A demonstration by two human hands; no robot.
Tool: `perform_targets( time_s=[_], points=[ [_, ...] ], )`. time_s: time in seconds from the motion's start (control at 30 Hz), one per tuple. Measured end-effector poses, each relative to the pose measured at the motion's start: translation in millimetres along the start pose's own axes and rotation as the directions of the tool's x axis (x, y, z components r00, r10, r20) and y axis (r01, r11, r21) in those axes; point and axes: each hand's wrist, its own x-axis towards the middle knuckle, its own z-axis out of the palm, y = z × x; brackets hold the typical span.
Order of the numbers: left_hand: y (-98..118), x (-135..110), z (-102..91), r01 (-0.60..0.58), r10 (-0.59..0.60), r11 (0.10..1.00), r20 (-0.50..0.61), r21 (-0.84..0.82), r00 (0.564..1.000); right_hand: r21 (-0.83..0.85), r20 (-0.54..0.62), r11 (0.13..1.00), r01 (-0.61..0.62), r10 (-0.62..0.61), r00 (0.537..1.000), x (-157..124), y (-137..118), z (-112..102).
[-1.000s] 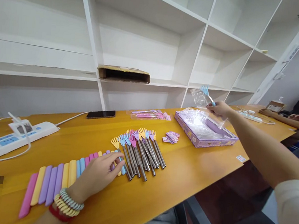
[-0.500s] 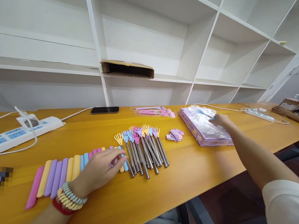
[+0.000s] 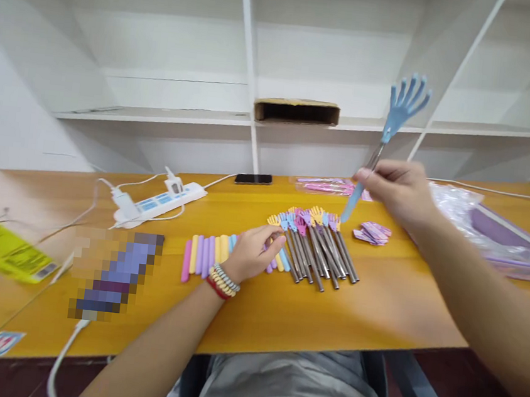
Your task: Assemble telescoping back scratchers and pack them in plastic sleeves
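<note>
My right hand is raised above the orange table and pinches a blue hand-shaped scratcher by its metal shaft, claw end up. Below it lies a row of several scratchers with coloured claw heads and steel shafts. My left hand rests on the table with its fingers curled on the right end of a row of pastel handle sleeves, touching them next to the scratchers.
Small pink labels lie right of the scratchers. A purple box with clear bags sits at the right. A power strip, a phone, a yellow packet and white shelves with a cardboard box are behind.
My right hand came back from the purple box toward the middle, now holding a blue scratcher upright. The view swung left and down. My left hand stayed on the sleeves.
</note>
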Motion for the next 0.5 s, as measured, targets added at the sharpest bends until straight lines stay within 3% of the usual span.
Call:
perform_targets(
  time_s=[0.1, 0.2, 0.27, 0.37, 0.5],
  points=[
    [-4, 1, -5.1, 0.041, -0.05, 0.995, -0.092, -0.093, 0.995, 0.3, 0.253, 0.918, -0.26, 0.186, 0.949, -29, 18, 69],
    [-2, 1, -6.9, 0.1, -0.1, 0.971, 0.013, -0.215, 0.995, 0.4, 0.437, 0.787, -0.469, 0.286, 0.853, -53, 44, 108],
    [2, 0, -5.6, 0.171, -0.135, 0.947, 0.147, -0.271, 0.98, 0.415, 0.501, 0.752, -0.512, 0.28, 0.819, -63, 57, 117],
    [6, 0, -3.1, 0.219, -0.15, 0.944, 0.271, -0.248, 0.951, 0.464, 0.514, 0.705, -0.536, 0.279, 0.811, -69, 67, 117],
    [-5, 4, -4.4, 0.111, -0.11, 0.994, 0.117, -0.001, 0.987, 0.582, 0.427, 0.593, -0.556, 0.359, 0.83, -57, 71, 106]
  ],
)
